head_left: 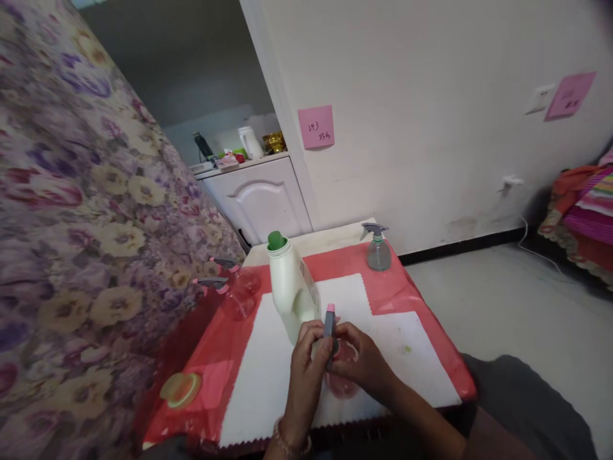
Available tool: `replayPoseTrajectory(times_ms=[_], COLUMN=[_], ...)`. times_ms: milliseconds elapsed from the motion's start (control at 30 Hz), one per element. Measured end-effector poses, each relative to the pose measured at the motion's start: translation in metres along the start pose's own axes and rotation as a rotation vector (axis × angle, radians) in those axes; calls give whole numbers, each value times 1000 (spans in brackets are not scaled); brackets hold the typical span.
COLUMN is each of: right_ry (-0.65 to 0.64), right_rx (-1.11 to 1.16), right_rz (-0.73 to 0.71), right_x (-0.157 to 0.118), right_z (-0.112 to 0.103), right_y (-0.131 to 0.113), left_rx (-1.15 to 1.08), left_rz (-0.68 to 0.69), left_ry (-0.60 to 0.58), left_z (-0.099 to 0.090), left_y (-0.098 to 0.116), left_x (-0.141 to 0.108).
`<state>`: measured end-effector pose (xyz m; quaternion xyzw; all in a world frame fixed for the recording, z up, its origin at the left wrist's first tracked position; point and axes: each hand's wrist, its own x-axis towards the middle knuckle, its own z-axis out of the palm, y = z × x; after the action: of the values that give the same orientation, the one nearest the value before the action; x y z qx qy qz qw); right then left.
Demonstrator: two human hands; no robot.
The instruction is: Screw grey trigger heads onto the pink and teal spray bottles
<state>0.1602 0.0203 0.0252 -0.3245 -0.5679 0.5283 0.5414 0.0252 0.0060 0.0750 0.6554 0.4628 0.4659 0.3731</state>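
A small spray bottle with a clear pinkish body stands on the white cloth close to me. My left hand is closed around its grey trigger head, which has a pink nozzle tip. At the neck, the fingers of my right hand curl around the bottle just below the head; they partly hide the collar. Right behind my hands is a large pale-green jug, uncapped, with a green spout insert in its mouth.
Two more spray bottles with pink nozzles stand at the table's left edge. A grey-headed spray bottle is at the back right. A yellowish round lid lies front left on the red tablecloth. A flowered curtain hangs along the left.
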Motion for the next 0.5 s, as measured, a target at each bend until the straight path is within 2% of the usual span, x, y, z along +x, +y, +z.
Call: replayPoseTrajectory(times_ms=[67, 133, 267, 333, 500], right_ry=[96, 103, -102, -159, 56], right_rx=[-6, -42, -94, -101, -83], right_rz=[18, -18, -203, -228, -57], right_x=[-2, -2, -1, -2, -4], right_z=[7, 7, -5, -7, 2], right_y=[4, 2, -5, -4, 2], left_rx=[-8, -22, -34, -33, -26], left_rz=[-7, -20, -34, -33, -42], left_ry=[-1, -3, 1, 10, 32], left_z=[0, 0, 0, 0, 1], left_y=[0, 0, -1, -2, -2], left_x=[-1, -1, -1, -1, -1])
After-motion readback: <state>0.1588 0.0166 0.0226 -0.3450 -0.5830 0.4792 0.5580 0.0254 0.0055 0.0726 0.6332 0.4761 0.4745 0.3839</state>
